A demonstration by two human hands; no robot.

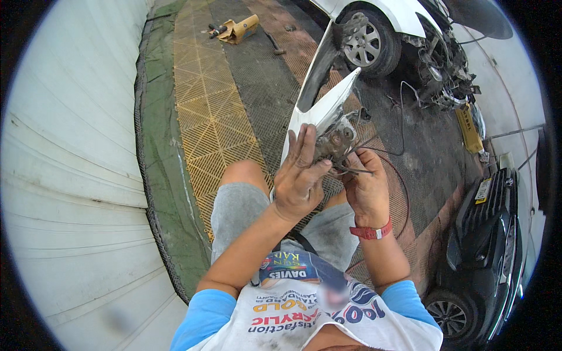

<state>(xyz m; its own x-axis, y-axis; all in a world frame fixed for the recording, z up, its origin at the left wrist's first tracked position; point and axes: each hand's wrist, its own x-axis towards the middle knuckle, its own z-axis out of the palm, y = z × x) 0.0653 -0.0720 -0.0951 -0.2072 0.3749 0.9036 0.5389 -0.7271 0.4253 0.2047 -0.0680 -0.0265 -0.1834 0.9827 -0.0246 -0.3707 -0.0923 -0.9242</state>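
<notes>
A white car fender (pixel 328 104) stands in front of me, its dark wheel-arch side facing right. Along its near end, my left hand (pixel 301 175) is closed over the panel, fingers lying on the white face and thumb by a dirty metal bracket (pixel 338 139). My right hand (pixel 367 182) pinches a thin dark wire or rod (pixel 355 170) just right of that bracket. What lies between the two thumbs is partly hidden by the fingers.
A white car with a stripped front and a wheel (pixel 363 44) is ahead. A black car (pixel 483 257) stands at right. A torn cardboard box (pixel 239 29) and a hammer-like tool (pixel 275 44) lie on the grated floor mats (pixel 213 111). A white corrugated wall (pixel 76 158) runs along the left.
</notes>
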